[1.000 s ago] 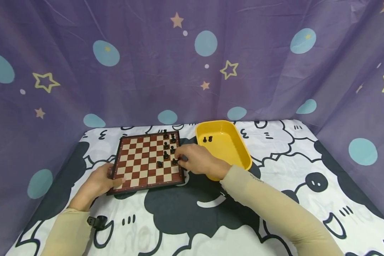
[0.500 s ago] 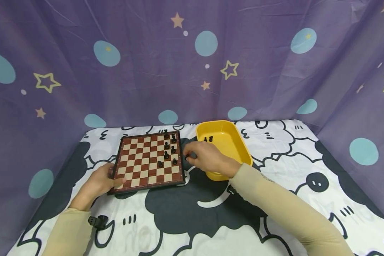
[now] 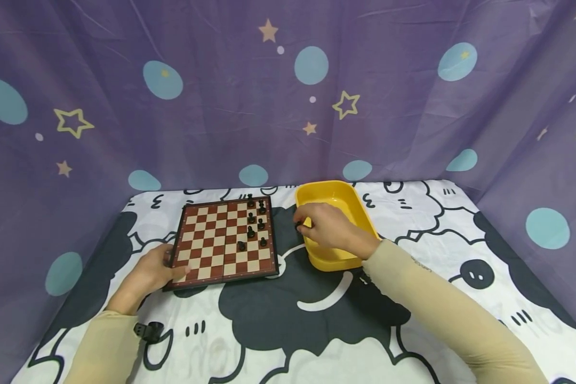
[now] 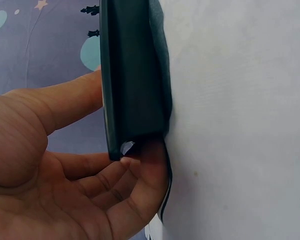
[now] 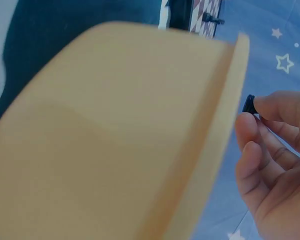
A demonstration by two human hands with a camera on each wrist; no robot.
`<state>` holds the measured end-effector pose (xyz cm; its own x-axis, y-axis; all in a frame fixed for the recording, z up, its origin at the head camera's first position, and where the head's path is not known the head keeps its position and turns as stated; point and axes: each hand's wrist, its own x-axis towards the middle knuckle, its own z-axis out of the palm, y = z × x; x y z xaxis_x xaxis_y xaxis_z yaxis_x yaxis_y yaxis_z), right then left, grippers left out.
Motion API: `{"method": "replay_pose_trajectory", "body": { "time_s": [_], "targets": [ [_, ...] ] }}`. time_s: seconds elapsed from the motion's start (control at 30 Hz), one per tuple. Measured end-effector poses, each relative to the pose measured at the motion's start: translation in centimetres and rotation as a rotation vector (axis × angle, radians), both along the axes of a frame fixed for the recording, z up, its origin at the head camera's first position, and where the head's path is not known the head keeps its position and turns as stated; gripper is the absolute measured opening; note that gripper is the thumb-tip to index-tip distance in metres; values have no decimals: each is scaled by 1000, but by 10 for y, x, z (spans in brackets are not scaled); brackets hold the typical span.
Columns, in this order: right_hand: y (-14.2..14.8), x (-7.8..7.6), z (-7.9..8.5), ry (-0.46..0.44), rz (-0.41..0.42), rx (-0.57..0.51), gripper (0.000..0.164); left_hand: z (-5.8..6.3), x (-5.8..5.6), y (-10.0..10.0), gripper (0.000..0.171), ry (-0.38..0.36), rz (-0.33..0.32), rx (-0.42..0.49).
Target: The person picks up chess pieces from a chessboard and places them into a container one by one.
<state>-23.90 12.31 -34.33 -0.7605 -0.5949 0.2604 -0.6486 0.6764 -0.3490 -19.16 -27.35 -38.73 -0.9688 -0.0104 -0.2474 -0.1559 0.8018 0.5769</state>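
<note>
My left hand (image 3: 148, 273) holds the left edge of a red-and-cream chessboard (image 3: 204, 240). In the left wrist view, the thumb lies against the board's top and the fingers curl under its dark edge. Several black chess pieces (image 3: 251, 232) are on the right half of the board; one, a knight by its shape, sits further in. My right hand (image 3: 328, 228) is above the left side of a yellow tray (image 3: 333, 264), pinching a small black chess piece (image 5: 249, 104) between thumb and fingertip. Its kind is not clear. The hand hides part of the tray's inside.
A cartoon-print cloth (image 3: 278, 330) covers the table. Behind it hangs a purple curtain (image 3: 211, 122) with stars and dots. The tray stands just right of the board, with a narrow gap between them.
My right hand has moved right, from the board's right edge to over the tray, carrying the chess piece. It now covers the two pieces seen in the tray earlier. The left hand stays put.
</note>
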Motion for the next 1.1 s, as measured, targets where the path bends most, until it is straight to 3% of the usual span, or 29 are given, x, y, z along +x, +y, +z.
{"method": "replay_pose_trajectory", "body": {
  "time_s": [0.33,0.63,1.1],
  "targets": [
    [24,-14,6,33,13,-59,12,0,-2,-1,78,-11,0,-2],
    [37,-31,12,46,-21,-22,13,1,-2,-1,83,-25,5,-16],
    [47,-51,13,-43,-90,-8,17,1,-2,0,84,-26,4,-19]
  ]
}}
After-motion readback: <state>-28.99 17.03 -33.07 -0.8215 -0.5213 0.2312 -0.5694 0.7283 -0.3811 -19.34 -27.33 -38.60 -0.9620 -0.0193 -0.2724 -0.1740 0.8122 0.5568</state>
